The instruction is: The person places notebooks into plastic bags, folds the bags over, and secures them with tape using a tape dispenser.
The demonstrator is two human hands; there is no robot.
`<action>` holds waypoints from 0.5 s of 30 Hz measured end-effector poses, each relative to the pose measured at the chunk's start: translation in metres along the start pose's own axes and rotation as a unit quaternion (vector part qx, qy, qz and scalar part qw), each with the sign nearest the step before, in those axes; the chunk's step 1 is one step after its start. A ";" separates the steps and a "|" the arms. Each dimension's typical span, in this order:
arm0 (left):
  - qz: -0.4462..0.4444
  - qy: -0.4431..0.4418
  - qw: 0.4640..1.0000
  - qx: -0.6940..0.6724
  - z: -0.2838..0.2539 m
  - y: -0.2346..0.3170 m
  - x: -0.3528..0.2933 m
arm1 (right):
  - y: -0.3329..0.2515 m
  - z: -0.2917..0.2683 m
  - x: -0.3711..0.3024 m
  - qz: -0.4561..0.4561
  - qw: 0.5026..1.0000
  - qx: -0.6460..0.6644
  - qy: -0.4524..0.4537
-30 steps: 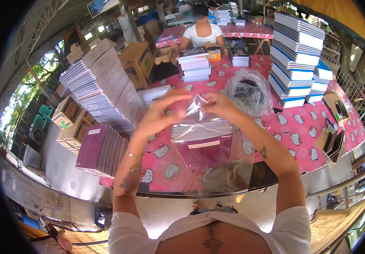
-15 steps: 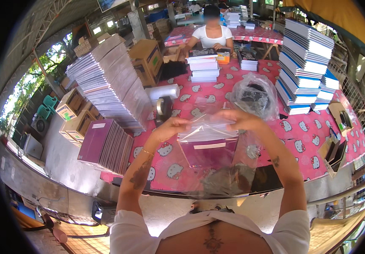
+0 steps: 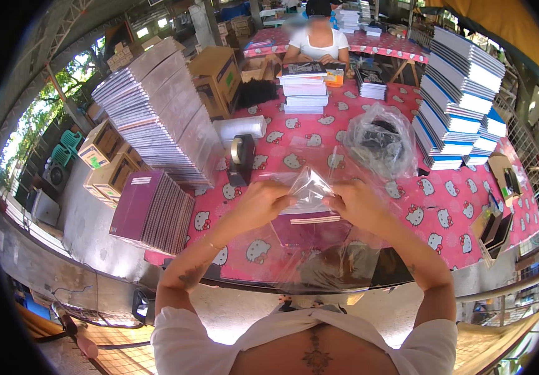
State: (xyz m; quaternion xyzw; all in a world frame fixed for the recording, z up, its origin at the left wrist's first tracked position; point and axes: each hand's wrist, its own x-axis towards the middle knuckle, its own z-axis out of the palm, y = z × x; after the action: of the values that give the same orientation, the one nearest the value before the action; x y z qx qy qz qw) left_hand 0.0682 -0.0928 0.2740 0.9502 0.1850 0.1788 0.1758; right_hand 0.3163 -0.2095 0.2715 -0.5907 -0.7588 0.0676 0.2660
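A purple-covered notebook stack [image 3: 313, 232] lies in front of me at the near side of the table, with clear plastic film [image 3: 312, 187] over and around it. My left hand [image 3: 264, 201] pinches the film at the left of the stack's far end. On the opposite side, my right hand [image 3: 358, 203] pinches the same film, its fingers closed. Between the two hands the plastic is bunched into a shiny peak. Loose film spreads over the table's near edge. Beyond my left hand stands a black tape dispenser [image 3: 240, 164].
Tall notebook piles rise at left [image 3: 157, 119] and right [image 3: 460, 100]. More purple notebooks [image 3: 151, 209] stand at the near left. A bundled clear plastic bag [image 3: 379, 140] and a cardboard holder [image 3: 493, 228] sit to the right. Across the pink table [image 3: 257, 251] sits a co-worker [image 3: 316, 47].
Both hands have come nearer to me and lower, still gripping the film. The plastic between them has bunched up into a peak. The view has shifted slightly.
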 end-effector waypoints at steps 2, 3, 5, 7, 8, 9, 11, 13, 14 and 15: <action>-0.078 -0.012 0.994 0.082 -0.006 0.022 0.016 | 0.002 -0.006 0.011 0.024 0.999 -0.046 -0.001; -0.076 -0.010 0.994 0.082 -0.007 0.014 0.019 | 0.008 -0.010 0.018 -0.016 0.997 -0.077 0.027; -0.042 0.028 0.999 0.014 -0.004 -0.018 0.026 | 0.030 -0.011 0.030 -0.054 0.991 -0.109 0.058; -0.106 -0.073 0.985 -0.114 0.004 -0.056 0.042 | 0.069 0.004 0.040 0.067 0.949 0.275 -0.138; -0.168 -0.168 0.943 -0.235 0.002 -0.065 0.048 | 0.073 0.006 0.041 0.066 0.950 0.273 -0.136; -0.165 -0.167 0.944 -0.233 0.004 -0.070 0.051 | 0.077 0.009 0.040 0.079 0.931 0.326 -0.145; -0.103 -0.176 0.874 -0.441 0.015 -0.076 0.067 | 0.080 0.007 0.041 0.090 0.910 0.375 -0.151; -0.151 -0.197 0.873 -0.420 0.037 -0.104 0.089 | 0.064 0.012 0.043 0.111 0.899 0.396 -0.147; -0.179 -0.230 0.867 -0.405 0.045 -0.103 0.106 | 0.068 0.011 0.038 0.121 0.900 0.394 -0.142; -0.170 -0.238 0.864 -0.409 0.052 -0.103 0.109 | 0.072 0.009 0.033 0.135 0.898 0.395 -0.137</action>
State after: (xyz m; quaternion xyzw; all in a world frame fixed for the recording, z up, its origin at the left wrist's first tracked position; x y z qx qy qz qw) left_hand 0.1539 0.0279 0.2167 0.7604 0.2067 -0.0263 0.6152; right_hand 0.3689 -0.1559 0.2441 -0.5188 -0.6114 0.4778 0.3589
